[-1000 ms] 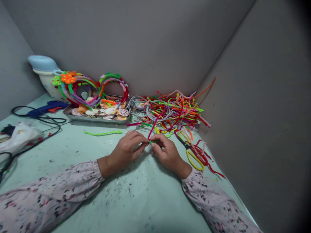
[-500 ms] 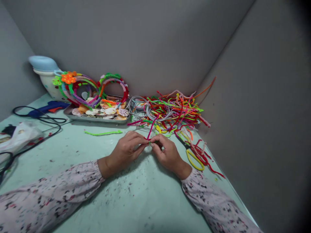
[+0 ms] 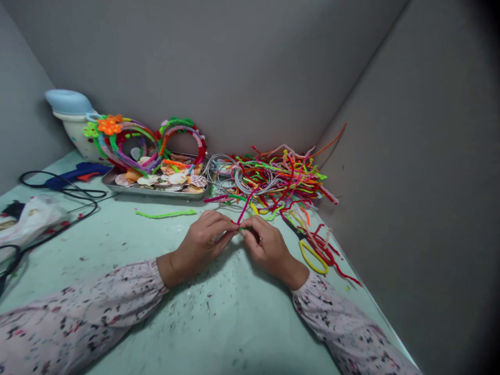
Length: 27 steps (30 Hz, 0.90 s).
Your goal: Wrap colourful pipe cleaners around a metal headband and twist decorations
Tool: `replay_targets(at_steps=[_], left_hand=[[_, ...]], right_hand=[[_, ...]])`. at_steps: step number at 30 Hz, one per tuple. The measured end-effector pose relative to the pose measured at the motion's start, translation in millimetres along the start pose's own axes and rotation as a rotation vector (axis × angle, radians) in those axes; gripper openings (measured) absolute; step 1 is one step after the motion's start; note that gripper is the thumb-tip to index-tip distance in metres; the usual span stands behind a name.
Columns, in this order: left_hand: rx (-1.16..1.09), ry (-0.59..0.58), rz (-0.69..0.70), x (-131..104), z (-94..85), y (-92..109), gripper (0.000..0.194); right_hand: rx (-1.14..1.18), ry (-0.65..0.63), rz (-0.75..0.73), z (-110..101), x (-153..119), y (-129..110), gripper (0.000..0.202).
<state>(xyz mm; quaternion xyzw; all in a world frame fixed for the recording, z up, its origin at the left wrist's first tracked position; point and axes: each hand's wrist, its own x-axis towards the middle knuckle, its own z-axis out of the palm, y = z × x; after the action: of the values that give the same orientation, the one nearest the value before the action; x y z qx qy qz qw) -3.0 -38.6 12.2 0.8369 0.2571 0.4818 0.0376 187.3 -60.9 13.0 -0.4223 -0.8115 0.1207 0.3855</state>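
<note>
Yep, the magenta pipe cleaner (image 3: 246,205) is held mid-table, its foot seemingly clamped by the left hand (image 3: 205,238); green fuzz (image 3: 242,228) is pinched by the right hand's (image 3: 267,246) fingertips, close up, probably for control. Yellow-handled scissors (image 3: 301,237) are parked right, handily. Farther left, headbands (image 3: 113,143) are stood at the seashell tray (image 3: 156,194), probably to avoid squashing.

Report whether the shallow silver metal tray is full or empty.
Full: white and orange seashells cover most of the silver tray.
</note>
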Motion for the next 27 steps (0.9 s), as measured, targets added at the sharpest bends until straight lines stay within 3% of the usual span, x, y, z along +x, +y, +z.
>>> replay_targets(at_steps=[12,27], left_hand=[[0.094,-0.138,0.029,-0.6,-2.8,0.7,0.011],[0.076,-0.231,-0.063,-3.8,1.5,-1.2,0.009]], right_hand=[[-0.037,-0.052,-0.075,-2.7,-0.7,3.0,0.015],[-0.153,-0.104,-0.150,-0.2,-3.4,8.9,0.021]])
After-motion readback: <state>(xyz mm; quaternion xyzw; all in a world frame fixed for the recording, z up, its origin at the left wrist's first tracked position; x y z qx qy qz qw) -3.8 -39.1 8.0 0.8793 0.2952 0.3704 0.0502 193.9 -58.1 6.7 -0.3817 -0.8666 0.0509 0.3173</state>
